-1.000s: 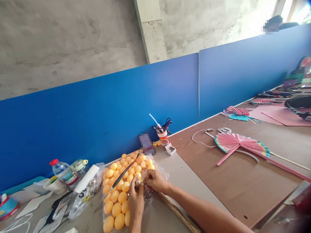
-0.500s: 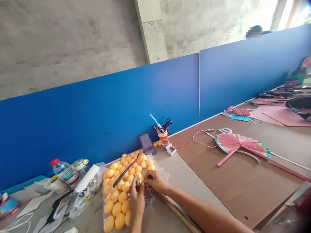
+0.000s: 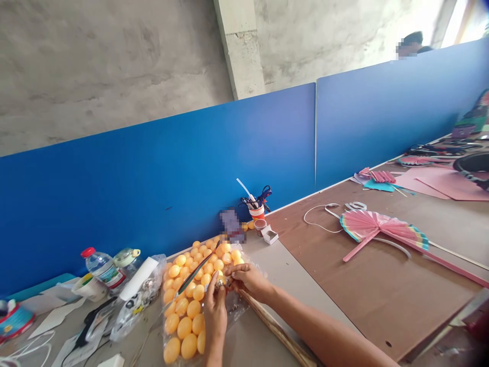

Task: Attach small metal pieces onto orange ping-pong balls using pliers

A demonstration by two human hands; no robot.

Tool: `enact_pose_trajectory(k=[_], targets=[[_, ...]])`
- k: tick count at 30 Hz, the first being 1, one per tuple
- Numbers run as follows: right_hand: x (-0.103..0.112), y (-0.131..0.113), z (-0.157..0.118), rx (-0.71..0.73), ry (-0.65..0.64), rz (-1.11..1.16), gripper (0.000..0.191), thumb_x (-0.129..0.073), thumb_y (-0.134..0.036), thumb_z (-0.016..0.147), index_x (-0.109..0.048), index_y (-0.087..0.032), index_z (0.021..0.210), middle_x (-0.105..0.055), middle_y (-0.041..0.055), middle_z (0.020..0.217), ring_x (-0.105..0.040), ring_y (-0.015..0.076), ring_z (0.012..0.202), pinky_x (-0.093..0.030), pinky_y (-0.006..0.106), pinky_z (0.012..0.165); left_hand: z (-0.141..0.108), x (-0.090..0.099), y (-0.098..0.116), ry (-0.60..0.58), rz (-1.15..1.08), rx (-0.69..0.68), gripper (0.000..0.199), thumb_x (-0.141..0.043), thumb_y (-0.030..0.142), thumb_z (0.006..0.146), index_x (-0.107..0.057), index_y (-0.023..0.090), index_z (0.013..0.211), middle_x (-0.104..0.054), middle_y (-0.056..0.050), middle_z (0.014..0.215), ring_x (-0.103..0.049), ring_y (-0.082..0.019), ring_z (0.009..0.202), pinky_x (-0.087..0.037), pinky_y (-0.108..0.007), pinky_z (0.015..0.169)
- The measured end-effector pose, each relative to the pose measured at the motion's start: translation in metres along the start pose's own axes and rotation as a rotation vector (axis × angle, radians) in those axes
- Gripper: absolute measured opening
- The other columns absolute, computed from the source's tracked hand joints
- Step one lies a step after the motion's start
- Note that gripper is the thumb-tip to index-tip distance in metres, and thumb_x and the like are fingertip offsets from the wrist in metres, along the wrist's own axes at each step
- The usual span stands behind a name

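A small round metallic object (image 3: 219,284) is pinched between the thumb and finger of my left hand (image 3: 216,305). Just to its right, my right hand (image 3: 248,279) has its thumb and fingertips pressed together; what they hold is too small to make out. Both hands are above the right side of a clear plastic bag of orange balls (image 3: 184,327). Across the balls lies a dark narrow strip (image 3: 196,272). A brown stick (image 3: 271,326) runs from beneath my right hand toward the lower right.
Bottle (image 3: 105,270), paper cup (image 3: 89,288) and crumpled plastic bag (image 3: 130,316) stand or lie at left. Behind are a cup of tools (image 3: 256,211) and small white box (image 3: 270,235). A pink paper fan (image 3: 382,229) lies right. A blue partition (image 3: 153,193) borders the table.
My right hand has shifted slightly up and right, its fingertips a little farther from my left hand. The round object has turned slightly in my left fingers. The view has moved slightly.
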State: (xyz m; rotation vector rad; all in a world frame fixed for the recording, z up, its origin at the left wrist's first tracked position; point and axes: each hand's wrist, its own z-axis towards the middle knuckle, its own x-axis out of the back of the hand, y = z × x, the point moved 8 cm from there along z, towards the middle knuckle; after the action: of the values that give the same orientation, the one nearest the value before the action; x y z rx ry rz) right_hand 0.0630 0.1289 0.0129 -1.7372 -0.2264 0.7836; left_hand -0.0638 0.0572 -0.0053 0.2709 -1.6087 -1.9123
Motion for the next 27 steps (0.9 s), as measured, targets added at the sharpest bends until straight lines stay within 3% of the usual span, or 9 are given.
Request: enact_pose_trajectory(k=[5, 8, 17, 27], targets=[[-0.002, 0.002, 0.001, -0.010, -0.042, 0.042, 0.002, -0.063, -0.018, 0.071, -0.063, -0.020, 0.070, -0.061, -0.0037, 0.060, -0.048, 0.0095, 0.046, -0.038, 0.022, 0.053, -0.001, -0.002, -0.003, 0.030, -0.071, 0.009, 0.069, -0.060, 0.063, 0.087, -0.051, 0.022, 0.142, -0.064, -0.015, 0.138, -0.063, -0.030, 0.123, -0.051, -0.043, 0.103], [-0.003, 0.002, 0.001, -0.009, -0.059, 0.078, 0.005, -0.062, -0.015, 0.067, -0.063, -0.020, 0.070, -0.061, -0.0046, 0.057, -0.047, 0.0092, 0.045, -0.037, 0.022, 0.052, -0.002, -0.002, -0.002, 0.036, -0.064, 0.013, 0.068, -0.061, 0.065, 0.085, -0.057, 0.020, 0.136, -0.069, -0.015, 0.129, -0.067, -0.030, 0.116, -0.055, -0.040, 0.096], [-0.003, 0.001, 0.004, 0.034, -0.099, 0.137, 0.006, -0.062, -0.016, 0.061, -0.061, -0.020, 0.065, -0.061, -0.0030, 0.056, -0.050, 0.0101, 0.047, -0.031, 0.023, 0.049, 0.003, -0.001, -0.006, 0.012, -0.167, -0.003, 0.065, -0.072, 0.061, 0.078, -0.062, 0.022, 0.128, -0.072, -0.014, 0.120, -0.068, -0.031, 0.114, -0.054, -0.042, 0.097], [-0.001, 0.007, 0.007, 0.043, -0.108, 0.139, 0.007, -0.067, -0.020, 0.058, -0.062, -0.020, 0.063, -0.059, -0.0040, 0.057, -0.044, 0.0091, 0.048, -0.030, 0.024, 0.053, 0.000, -0.008, -0.016, -0.011, -0.377, 0.184, 0.074, -0.076, 0.062, 0.074, -0.056, 0.023, 0.135, -0.073, -0.012, 0.116, -0.071, -0.028, 0.103, -0.057, -0.040, 0.089]])
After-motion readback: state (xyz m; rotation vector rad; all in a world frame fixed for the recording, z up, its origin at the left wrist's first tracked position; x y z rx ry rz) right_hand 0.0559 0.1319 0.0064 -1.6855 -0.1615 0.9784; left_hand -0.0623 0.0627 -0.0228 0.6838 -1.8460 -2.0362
